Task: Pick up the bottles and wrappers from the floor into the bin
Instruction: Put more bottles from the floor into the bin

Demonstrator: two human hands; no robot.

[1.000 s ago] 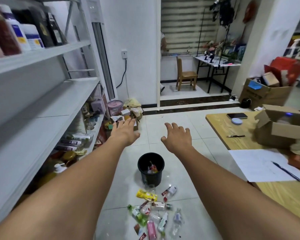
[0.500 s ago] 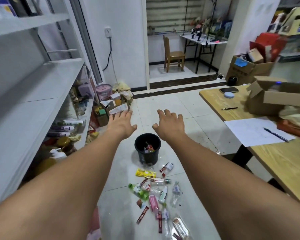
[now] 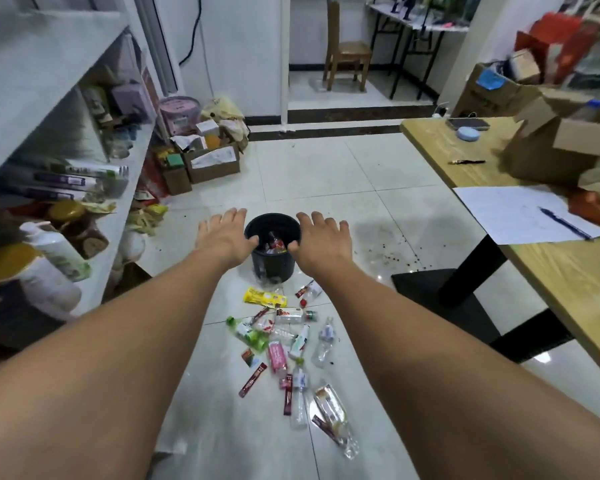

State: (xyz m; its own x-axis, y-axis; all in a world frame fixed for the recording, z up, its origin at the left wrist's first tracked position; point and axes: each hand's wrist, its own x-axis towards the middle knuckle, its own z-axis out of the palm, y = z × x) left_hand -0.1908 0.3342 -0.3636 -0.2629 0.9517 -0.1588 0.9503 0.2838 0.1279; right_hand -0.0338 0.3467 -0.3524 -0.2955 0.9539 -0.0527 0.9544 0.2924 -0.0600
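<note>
The black bin (image 3: 273,269) stands on the tiled floor (image 3: 329,174) with a few pieces of litter already inside. The left hand (image 3: 224,237) and the right hand (image 3: 321,240) are stretched out on either side of its rim, fingers spread and grasping nothing. Whether they touch the rim cannot be told.

The bottles and wrappers lie scattered on the near side of the bin. A yellow wrapper (image 3: 264,296) is closest. Behind it lie a clear bottle with a red label (image 3: 293,315), a green packet (image 3: 246,332), a pink bottle (image 3: 277,356) and a red stick wrapper (image 3: 253,379). More clear bottles trail further from the bin.

Left of the bin runs a crowded shelf (image 3: 125,161). Cardboard boxes (image 3: 213,164) sit on the floor beyond the bin, to its left. Right of the bin is a wooden surface (image 3: 568,271) carrying a sheet of paper (image 3: 513,209) and a pen (image 3: 565,223), with its black leg (image 3: 465,271) standing near the bin. A wooden chair (image 3: 347,50) stands far beyond the bin.
</note>
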